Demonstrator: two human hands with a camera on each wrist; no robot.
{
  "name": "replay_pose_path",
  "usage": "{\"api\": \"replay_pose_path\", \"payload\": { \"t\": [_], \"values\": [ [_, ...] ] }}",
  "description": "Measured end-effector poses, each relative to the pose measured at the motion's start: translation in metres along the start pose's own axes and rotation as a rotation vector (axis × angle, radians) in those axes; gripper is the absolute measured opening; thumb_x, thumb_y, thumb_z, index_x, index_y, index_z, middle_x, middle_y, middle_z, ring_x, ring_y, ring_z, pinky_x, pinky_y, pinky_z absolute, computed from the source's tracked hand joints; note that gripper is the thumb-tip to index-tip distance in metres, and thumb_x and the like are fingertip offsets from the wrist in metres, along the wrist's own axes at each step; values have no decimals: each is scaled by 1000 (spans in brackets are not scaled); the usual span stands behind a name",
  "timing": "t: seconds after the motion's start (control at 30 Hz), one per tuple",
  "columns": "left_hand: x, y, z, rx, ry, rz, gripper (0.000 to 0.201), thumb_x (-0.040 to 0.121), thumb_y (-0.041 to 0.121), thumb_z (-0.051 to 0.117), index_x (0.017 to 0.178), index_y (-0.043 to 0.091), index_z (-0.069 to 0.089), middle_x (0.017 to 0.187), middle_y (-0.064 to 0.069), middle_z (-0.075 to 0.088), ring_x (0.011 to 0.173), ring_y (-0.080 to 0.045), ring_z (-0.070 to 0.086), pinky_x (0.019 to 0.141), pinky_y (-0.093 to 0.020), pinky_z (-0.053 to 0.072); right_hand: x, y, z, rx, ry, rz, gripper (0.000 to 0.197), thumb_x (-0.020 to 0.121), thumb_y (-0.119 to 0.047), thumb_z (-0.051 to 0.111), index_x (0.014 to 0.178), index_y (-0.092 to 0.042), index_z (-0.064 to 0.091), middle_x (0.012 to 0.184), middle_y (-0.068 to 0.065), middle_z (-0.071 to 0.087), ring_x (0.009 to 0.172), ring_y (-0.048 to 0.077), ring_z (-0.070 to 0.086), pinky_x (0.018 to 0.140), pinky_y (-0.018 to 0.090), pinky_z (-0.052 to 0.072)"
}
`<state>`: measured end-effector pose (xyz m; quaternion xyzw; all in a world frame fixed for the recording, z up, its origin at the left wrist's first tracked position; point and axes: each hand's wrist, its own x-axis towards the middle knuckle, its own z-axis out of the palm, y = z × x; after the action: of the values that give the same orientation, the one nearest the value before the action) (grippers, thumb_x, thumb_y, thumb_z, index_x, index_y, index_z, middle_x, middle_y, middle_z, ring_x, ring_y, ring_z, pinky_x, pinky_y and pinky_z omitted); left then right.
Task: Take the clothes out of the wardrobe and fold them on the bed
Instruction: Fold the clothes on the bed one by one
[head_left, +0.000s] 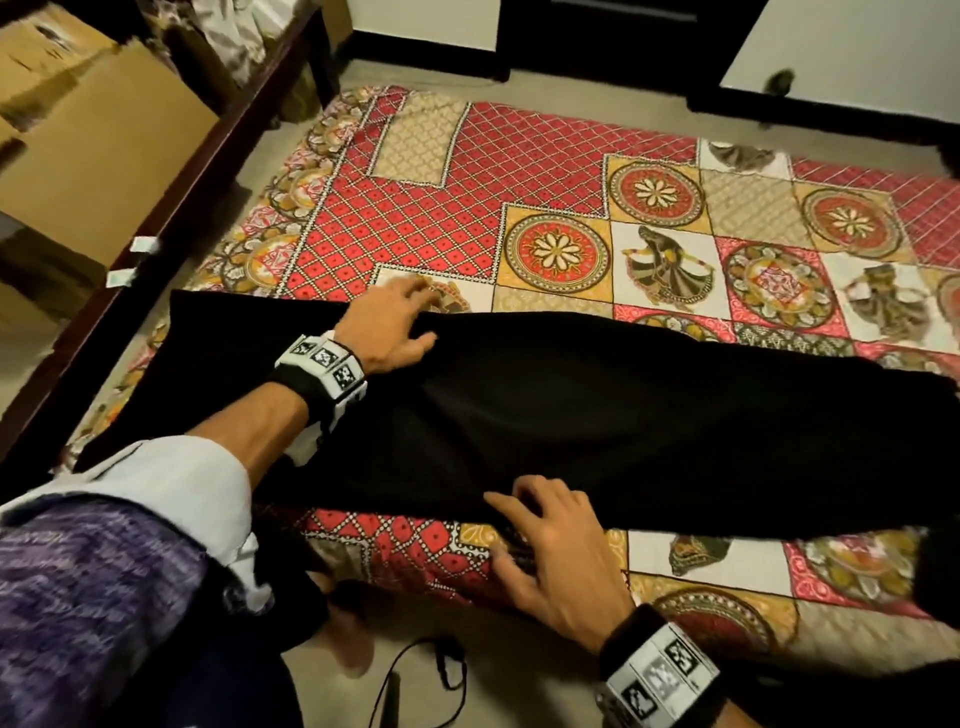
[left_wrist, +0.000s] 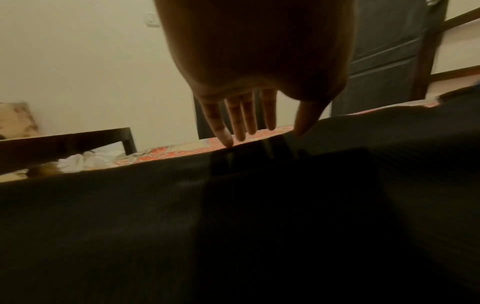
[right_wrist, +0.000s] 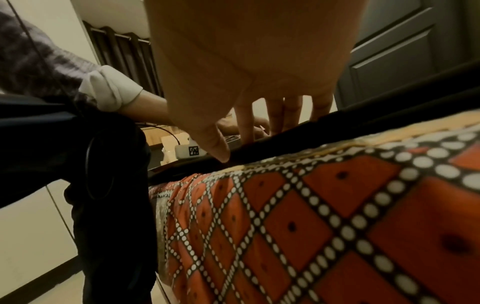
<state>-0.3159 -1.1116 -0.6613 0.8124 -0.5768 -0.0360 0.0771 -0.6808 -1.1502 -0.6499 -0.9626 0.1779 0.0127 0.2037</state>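
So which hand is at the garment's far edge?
The left hand, reaching across the black garment to its far edge; the right hand rests at the near edge.

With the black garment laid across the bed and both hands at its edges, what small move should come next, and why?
Probably a smoothing sweep outward. The black garment lies long across the patterned bedspread, not yet folded. The left hand rests with straight fingers at its far edge and the right hand with spread fingers at its near edge; neither pinches cloth, so flattening likely precedes the first fold.
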Motion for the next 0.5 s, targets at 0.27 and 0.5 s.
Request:
{"api": "replay_pose_path", "payload": {
  "t": [0.27,0.5],
  "values": [
    [-17,-17,21,237,-74,-240,44,97,29,52,137,10,49,132,-19,52,119,-38,53,100,-54,42,1,23,-19,16,60,143,51,99,-59,48,136,-29,64,136,0,58,123,19,55,98,40,48],
    [8,51,1,13,62,235,39,95,19,52,134,17,56,130,-9,57,111,-30,58,84,-44,54,4,137,-78,-185,56,507,58,88,-22,57,145,-10,53,148,20,51,125,41,55,95,52,54]
  ]
}}
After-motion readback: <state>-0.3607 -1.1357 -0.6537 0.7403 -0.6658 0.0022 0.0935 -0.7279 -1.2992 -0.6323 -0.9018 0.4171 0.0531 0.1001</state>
